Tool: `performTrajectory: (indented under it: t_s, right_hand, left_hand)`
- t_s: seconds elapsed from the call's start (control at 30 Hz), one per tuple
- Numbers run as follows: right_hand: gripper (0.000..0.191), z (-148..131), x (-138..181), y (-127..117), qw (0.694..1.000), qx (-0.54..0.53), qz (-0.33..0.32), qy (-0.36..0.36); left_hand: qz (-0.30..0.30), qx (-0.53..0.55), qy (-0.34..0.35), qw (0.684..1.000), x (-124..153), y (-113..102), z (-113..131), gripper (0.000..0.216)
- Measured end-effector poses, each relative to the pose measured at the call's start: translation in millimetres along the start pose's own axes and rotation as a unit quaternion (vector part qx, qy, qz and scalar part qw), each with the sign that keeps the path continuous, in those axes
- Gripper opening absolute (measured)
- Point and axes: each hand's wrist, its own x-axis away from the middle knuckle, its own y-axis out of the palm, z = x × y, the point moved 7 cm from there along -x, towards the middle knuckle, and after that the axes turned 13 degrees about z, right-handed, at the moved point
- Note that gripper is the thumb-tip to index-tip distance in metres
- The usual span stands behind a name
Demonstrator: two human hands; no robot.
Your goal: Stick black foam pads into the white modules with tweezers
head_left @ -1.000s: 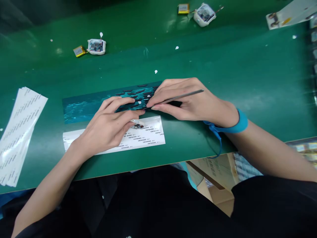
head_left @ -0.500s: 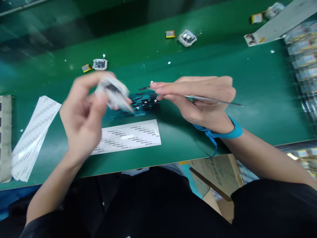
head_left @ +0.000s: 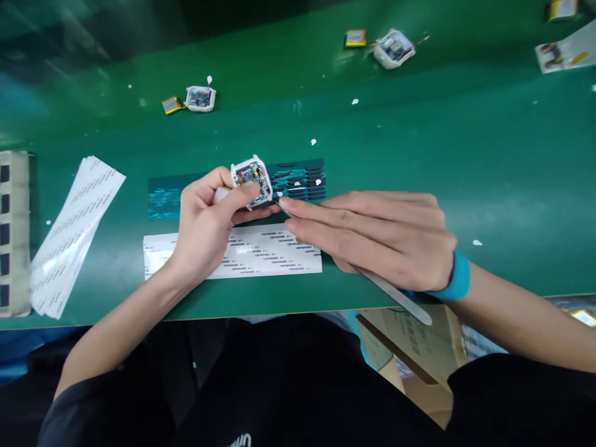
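At the counter's middle, our left hand has its fingers clamped on a small open white case, circuit board up, above the label sheet. Our right hand pinches tweezers, fingers together, tip at the case's 4 o'clock edge. The pad strip lies at 2 o'clock. We judge it best to keep the case level and the tip light.

Bare green mat is left open to the right of the dark pad sheet. The left is crowded by label strips; the far edge is dotted with small white housings and batteries.
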Motion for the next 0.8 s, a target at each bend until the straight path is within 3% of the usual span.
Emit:
performTrajectory:
  t_s: [0.23, 0.4, 0.57, 0.8]
  right_hand:
    - [0.023, -2.6, -1.3, 5.7, 1.000, 0.017, 0.006, -0.022]
    - [0.027, -6.0, 0.8, 7.3, 0.999, -0.006, -0.051, -0.011]
    - [0.024, -3.4, 3.5, 3.6, 0.998, 0.026, -0.052, 0.020]
    - [0.029, -2.2, 2.5, 5.8, 0.996, -0.011, -0.067, 0.056]
  left_hand:
    - [-0.017, -0.006, -0.013, 1.000, 1.9, -0.9, -3.3, 0.031]
    - [-0.006, -0.005, -0.019, 1.000, 3.2, 1.6, -2.3, 0.027]
    - [-0.012, -0.033, 0.009, 0.999, 4.0, 3.0, -1.1, 0.027]
    - [-0.001, -0.074, 0.059, 0.996, 5.9, 1.0, 1.0, 0.027]
